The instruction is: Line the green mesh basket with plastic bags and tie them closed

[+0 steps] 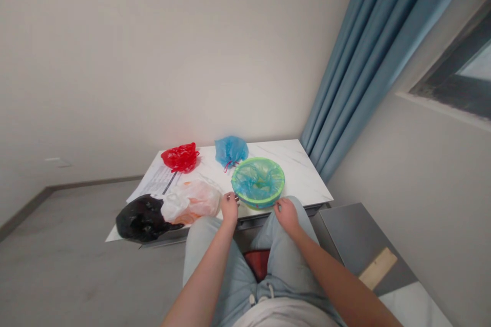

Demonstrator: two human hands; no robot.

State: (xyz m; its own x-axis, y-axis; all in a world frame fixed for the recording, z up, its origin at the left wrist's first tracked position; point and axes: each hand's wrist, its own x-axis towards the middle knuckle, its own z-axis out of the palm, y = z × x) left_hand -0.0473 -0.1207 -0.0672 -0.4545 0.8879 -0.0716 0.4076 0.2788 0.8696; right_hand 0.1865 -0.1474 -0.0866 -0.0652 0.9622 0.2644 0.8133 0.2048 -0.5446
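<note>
Bowl (258,160), green-rimmed, holding blue plastic bag (258,183), sat on white marble-look table (295,173) near front edge. Left hand (229,209) curled at bowl's near-left rim, just beside white-orange plastic bag (191,202); right hand (287,216) curled at near-right rim. Could not tell whether either pinched rim. Tied blue bag (230,151) just behind bowl, red bag (180,158) farther left, black bag (141,218) at front-left corner, printed papers (155,182) between.

red bag (180,158): glossy thin plastic | tabletop (295,173): polished marble | bowl (264,161): smooth plastic
</note>
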